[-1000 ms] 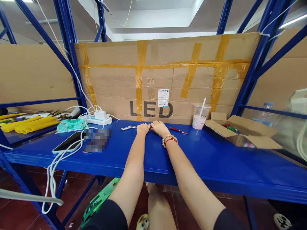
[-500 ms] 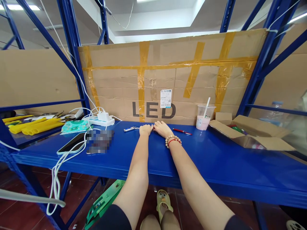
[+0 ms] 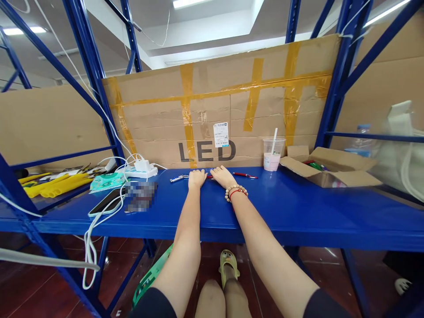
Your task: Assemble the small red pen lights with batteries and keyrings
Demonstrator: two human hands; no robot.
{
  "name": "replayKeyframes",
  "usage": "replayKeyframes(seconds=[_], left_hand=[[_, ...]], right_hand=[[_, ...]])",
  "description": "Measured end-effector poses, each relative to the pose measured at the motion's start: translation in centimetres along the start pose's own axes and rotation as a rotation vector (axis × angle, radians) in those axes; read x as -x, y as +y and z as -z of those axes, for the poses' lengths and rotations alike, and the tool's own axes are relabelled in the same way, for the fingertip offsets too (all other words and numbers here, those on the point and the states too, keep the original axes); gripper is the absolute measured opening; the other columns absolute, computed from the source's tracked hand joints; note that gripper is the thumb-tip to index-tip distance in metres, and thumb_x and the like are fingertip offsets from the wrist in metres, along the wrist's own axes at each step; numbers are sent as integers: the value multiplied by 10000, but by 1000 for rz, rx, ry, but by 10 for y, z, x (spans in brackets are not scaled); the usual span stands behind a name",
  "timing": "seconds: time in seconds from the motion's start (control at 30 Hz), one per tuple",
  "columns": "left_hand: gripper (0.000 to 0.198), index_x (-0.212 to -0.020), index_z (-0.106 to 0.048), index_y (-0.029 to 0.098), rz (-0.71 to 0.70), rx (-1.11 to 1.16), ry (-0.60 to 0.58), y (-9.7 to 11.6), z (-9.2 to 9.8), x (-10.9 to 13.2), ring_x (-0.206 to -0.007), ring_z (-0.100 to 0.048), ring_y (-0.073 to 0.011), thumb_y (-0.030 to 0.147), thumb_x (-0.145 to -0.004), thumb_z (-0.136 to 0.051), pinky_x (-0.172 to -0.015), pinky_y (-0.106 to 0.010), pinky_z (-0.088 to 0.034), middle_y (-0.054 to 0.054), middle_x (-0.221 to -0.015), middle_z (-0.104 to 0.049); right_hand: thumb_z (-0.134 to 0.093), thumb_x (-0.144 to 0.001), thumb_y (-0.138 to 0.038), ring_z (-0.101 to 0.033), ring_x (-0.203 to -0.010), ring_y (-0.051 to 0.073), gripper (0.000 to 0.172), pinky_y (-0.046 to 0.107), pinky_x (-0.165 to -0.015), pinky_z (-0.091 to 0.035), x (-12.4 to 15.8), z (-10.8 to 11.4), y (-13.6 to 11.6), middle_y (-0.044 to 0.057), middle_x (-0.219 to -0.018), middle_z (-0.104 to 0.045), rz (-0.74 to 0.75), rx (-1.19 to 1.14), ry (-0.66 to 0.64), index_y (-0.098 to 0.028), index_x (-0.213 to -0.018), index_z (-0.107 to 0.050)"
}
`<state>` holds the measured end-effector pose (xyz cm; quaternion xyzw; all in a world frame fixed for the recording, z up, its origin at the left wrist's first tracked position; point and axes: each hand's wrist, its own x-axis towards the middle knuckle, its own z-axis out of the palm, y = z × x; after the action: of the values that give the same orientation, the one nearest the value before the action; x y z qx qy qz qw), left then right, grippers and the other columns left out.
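Left of the clear plastic cup of pink drink (image 3: 271, 161), the left hand (image 3: 197, 178) and right hand (image 3: 223, 177) lie palm-down, fingers bent, seemingly steadying a red sliver (image 3: 209, 176) between them; whether they grip, I can't tell! The slim red pen (image 3: 245, 175) sits nearer the cup, perhaps for easy reach.
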<state>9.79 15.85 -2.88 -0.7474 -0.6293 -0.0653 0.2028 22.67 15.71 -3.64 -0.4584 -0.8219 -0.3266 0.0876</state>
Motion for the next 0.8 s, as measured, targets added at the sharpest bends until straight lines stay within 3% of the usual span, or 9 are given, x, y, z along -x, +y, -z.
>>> replayKeyframes(seconds=[0.27,0.6,0.8], left_hand=[[310,-1048,-475,45,-59,-54,76,-1,8,12,-962,-491,-298,191,-885,-257,-749,-389,-362,-220,-1013,-516],[287,-1024,-480,86,-156,-104,168,-21,9,30,-964,-412,-287,135,-852,-256,-744,-416,-328,-188,-997,-454],[287,-988,-494,109,-291,-337,306,-38,8,38,-906,-408,-274,121,-837,-250,-703,-397,-316,-166,-937,-456]], right_hand=[[-388,-873,-188,-499,-908,235,227,339,-803,-318,13,11,0,131,-936,-597,-31,39,-10,-72,-972,-556],[-322,-861,-78,-500,-918,229,264,344,-813,-316,29,19,3,126,-961,-587,-7,110,-41,-82,-941,-573],[-348,-845,-65,-508,-892,215,246,339,-810,-318,38,20,9,124,-935,-595,19,154,-43,-91,-931,-577]])
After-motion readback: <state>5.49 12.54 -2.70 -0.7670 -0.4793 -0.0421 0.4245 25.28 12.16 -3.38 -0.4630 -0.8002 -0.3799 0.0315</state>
